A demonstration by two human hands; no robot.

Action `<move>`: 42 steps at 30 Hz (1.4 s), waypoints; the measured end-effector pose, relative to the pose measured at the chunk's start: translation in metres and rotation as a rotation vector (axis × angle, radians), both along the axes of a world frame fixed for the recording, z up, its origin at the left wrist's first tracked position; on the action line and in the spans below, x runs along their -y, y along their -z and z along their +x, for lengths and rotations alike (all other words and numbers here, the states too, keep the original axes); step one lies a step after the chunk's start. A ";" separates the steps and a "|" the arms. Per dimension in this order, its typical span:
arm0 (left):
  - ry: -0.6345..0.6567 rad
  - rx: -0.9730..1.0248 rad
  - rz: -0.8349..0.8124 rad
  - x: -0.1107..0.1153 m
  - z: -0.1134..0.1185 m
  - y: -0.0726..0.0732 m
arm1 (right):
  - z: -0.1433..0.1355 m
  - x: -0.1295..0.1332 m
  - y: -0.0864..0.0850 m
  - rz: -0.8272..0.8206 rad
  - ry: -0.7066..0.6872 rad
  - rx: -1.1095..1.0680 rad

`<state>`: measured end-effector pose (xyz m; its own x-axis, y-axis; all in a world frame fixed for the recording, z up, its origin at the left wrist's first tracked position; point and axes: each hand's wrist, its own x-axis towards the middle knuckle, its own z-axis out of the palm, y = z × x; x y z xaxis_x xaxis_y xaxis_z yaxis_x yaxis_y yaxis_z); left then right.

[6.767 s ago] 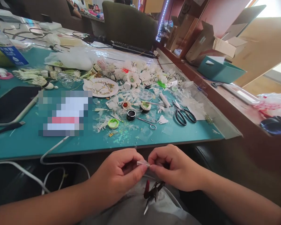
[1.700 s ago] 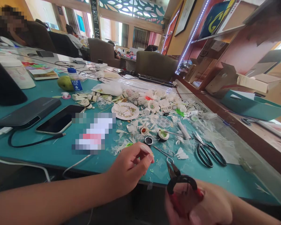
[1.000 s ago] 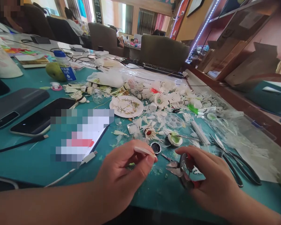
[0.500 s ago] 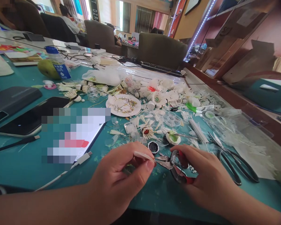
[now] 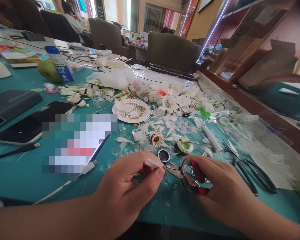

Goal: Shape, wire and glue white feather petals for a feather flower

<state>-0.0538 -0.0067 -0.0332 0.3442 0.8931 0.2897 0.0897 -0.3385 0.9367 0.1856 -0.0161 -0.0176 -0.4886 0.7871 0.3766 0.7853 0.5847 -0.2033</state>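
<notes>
left hand: thumb and forefinger of the left hand [image 5: 133, 190] are pinched together on a thin white piece [image 5: 154, 163].
white piece: held above the near part of the green tabletop [image 5: 162, 210], its narrow end pointing toward the right hand [image 5: 222, 181].
right hand: wrapped around the red handles of the pliers [image 5: 183, 172], the tool pointing left.
plier tips: right at the left fingertips, by the narrow end of the piece; whether they bite on it or only lie beside it, i cannot tell.
step in hand: probably working that narrow end with the pliers, one hand steadying, the other bringing the tool to it.
next move: seems to call for a firm pinch on the left, the tips lined up on the narrow end, then a measured squeeze on the right, clear of the skin.
just beyond the hands: a black pot [image 5: 163, 155], and a pot of green [image 5: 185, 145] just beside it.
right of the pliers: black-handled scissors [image 5: 237, 155] lying on the tabletop, touched by neither hand.
</notes>
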 end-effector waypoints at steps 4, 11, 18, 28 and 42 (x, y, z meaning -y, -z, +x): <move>-0.004 -0.019 -0.026 0.001 -0.001 0.002 | 0.000 -0.001 -0.001 0.007 -0.003 0.014; -0.039 -0.042 0.016 0.002 -0.002 0.004 | 0.002 0.000 0.002 -0.022 0.031 0.007; -0.068 -0.081 0.109 0.001 0.000 0.001 | 0.005 0.002 0.006 -0.049 0.037 0.005; -0.089 -0.121 0.193 0.002 0.000 -0.001 | 0.005 0.001 0.004 -0.162 0.032 0.006; -0.107 -0.224 0.149 0.000 -0.001 -0.002 | 0.002 0.000 0.002 -0.251 0.037 0.038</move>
<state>-0.0548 -0.0065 -0.0312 0.3202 0.8812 0.3478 0.3320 -0.4482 0.8300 0.1879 -0.0166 -0.0194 -0.4676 0.8713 0.1487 0.8153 0.4902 -0.3081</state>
